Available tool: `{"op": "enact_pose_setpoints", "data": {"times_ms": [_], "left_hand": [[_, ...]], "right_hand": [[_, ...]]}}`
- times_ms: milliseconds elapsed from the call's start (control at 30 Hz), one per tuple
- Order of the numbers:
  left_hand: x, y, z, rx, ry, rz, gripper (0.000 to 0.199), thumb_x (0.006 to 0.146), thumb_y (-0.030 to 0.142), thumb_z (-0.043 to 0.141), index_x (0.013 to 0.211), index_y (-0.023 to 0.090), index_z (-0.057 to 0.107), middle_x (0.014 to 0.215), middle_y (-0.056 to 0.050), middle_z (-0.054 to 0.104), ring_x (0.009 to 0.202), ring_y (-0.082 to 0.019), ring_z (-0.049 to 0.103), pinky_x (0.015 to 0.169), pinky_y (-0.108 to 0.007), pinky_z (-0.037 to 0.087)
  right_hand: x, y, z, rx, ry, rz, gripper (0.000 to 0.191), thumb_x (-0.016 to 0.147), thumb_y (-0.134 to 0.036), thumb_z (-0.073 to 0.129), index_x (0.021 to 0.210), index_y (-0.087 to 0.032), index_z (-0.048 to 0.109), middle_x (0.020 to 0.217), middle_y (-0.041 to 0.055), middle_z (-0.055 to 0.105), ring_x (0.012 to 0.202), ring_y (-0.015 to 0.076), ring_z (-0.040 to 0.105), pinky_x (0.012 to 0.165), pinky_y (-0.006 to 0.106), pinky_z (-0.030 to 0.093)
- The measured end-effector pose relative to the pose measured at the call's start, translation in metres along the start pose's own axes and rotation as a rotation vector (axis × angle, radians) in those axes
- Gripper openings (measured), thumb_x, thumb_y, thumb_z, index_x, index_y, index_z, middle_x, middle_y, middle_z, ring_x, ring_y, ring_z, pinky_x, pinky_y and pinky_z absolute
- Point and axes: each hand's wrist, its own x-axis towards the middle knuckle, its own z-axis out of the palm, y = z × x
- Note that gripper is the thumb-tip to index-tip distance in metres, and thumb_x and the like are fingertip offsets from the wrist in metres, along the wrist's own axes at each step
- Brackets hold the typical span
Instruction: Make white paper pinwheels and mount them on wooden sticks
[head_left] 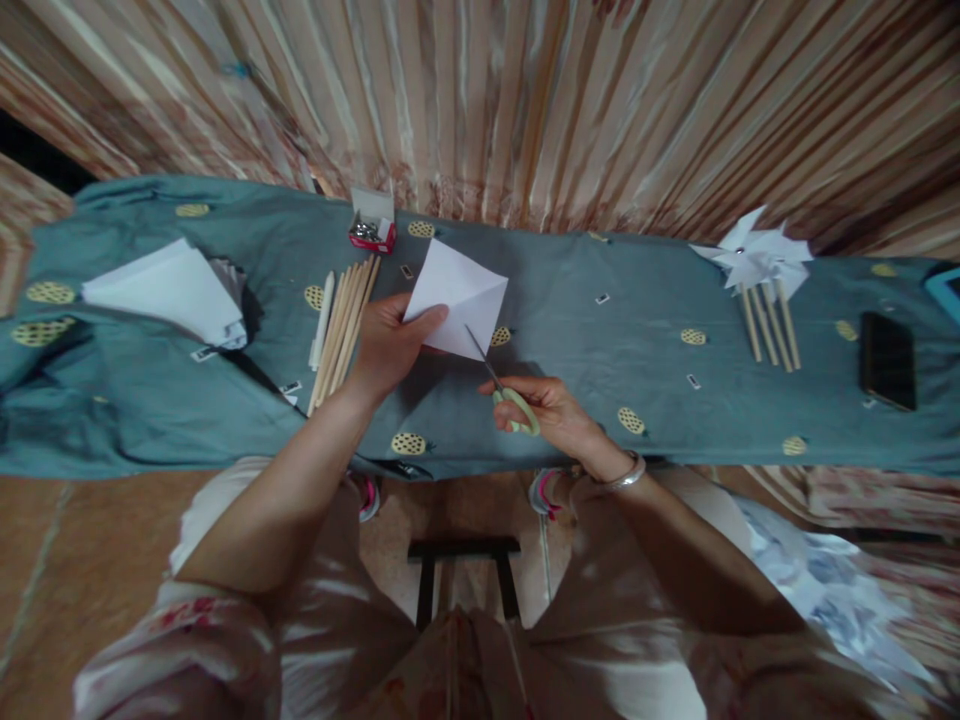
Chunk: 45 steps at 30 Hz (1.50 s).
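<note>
My left hand [394,340] grips a creased square of white paper [459,290] by its left side, thumb on top. In my right hand [551,410] is a pair of scissors [516,410] with pale green handles, my fingers through the loops. The blades reach over the paper's lower right part, towards its middle; I cannot tell whether they are cutting into it. Just left of my left hand lies a row of wooden sticks [345,325], with a white stick-like item [323,320] alongside.
A stack of folded white paper [169,290] lies at the left. Behind the sticks stands an open small box [372,225] of metal pins. Several paper pinwheels [761,255] on sticks lie at the right, near a black phone [887,360]. A green patterned cloth [585,350] covers the table.
</note>
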Motion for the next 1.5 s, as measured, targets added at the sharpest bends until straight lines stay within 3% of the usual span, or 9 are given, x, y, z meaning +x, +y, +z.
{"op": "enact_pose_setpoints", "data": {"times_ms": [967, 1500], "left_hand": [[-0.0037, -0.0014, 0.0033, 0.026, -0.016, -0.046, 0.016, 0.07, 0.033, 0.077, 0.075, 0.018, 0.074, 0.069, -0.003, 0.071, 0.061, -0.02, 0.067, 0.052, -0.03, 0.056], [-0.0024, -0.0073, 0.0029, 0.044, -0.016, -0.023, 0.024, 0.068, 0.039, 0.08, 0.075, 0.018, 0.073, 0.066, -0.002, 0.069, 0.06, -0.019, 0.066, 0.052, -0.03, 0.055]], "right_hand": [[0.0021, 0.0041, 0.0, 0.038, 0.011, 0.003, 0.043, 0.062, -0.048, 0.088, 0.092, -0.019, 0.077, 0.061, -0.0046, 0.064, 0.053, 0.0076, 0.058, 0.054, 0.022, 0.051], [0.0037, 0.0074, 0.0001, 0.074, 0.023, 0.016, 0.039, 0.06, -0.043, 0.091, 0.087, -0.019, 0.077, 0.06, -0.0044, 0.063, 0.053, 0.0081, 0.058, 0.054, 0.024, 0.052]]}}
